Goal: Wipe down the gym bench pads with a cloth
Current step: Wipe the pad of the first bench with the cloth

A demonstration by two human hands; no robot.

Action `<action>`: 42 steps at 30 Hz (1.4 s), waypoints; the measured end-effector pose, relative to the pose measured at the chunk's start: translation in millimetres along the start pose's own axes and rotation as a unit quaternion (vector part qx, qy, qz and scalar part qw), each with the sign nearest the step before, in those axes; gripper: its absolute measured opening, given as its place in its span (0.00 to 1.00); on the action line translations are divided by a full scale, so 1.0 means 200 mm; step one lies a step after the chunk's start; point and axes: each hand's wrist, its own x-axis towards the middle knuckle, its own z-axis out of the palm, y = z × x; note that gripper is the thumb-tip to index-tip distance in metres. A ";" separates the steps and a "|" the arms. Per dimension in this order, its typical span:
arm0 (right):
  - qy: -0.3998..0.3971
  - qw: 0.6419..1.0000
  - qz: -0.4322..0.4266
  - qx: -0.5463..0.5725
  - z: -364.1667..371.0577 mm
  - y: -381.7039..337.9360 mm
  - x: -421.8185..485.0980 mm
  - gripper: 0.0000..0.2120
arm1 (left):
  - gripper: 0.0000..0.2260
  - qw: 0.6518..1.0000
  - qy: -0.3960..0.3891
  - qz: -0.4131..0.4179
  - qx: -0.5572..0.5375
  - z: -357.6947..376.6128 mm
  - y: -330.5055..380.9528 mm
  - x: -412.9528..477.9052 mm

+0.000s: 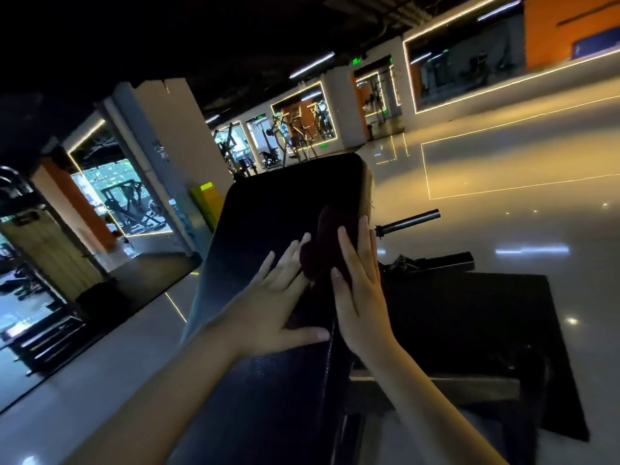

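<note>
L hand (271, 307) lies flat on pad (268, 209), fingers spread & straight, gripping nothing; fingertips reach the cloth's left side. Cloth (322, 250), dark maroon & bunched, sits at pad's right edge, approx. mid-length, btwn both hands. Its long axis runs along that edge, toward pad's far end. R hand (359, 297) stands against pad's right side, fingers straight, pressing cloth w/o curling round it.

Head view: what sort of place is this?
Most likely a commercial gym: a black padded bench in front, a bar sleeve like a barbell's just past it, and exercise machines in the lit background.
</note>
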 end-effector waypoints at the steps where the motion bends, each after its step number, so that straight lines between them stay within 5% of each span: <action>1: -0.005 1.000 0.005 -0.004 0.00 0.01 0.01 0.26 | 0.47 0.999 -0.014 0.016 0.027 -0.02 0.00 0.00; 15: -0.006 0.999 0.043 0.001 -0.09 0.09 0.60 0.28 | 0.67 0.997 -0.077 -0.004 0.021 -0.09 0.01 0.11; 22: -0.026 0.998 0.047 0.042 -0.05 -0.01 0.21 0.27 | 0.63 0.996 -0.084 -0.018 -0.003 -0.09 0.02 0.12; 29: -0.049 0.993 0.060 0.084 0.01 -0.10 -0.33 0.27 | 0.56 0.988 -0.023 -0.056 -0.144 -0.04 -0.01 0.16; 31: -0.051 0.993 0.062 0.085 0.02 -0.10 -0.36 0.26 | 0.59 0.992 -0.051 -0.062 -0.100 -0.06 0.00 0.17; 33: -0.045 0.995 0.053 0.075 0.01 -0.09 -0.32 0.26 | 0.69 0.990 -0.119 -0.036 -0.059 -0.10 0.03 0.14; 39: -0.016 0.998 0.037 0.050 -0.01 -0.01 -0.01 0.26 | 0.63 0.994 -0.101 -0.021 -0.030 -0.13 0.06 0.11; 42: -0.001 0.997 0.061 0.042 -0.05 0.03 0.29 0.27 | 0.71 0.993 -0.108 -0.028 -0.039 -0.13 0.07 0.11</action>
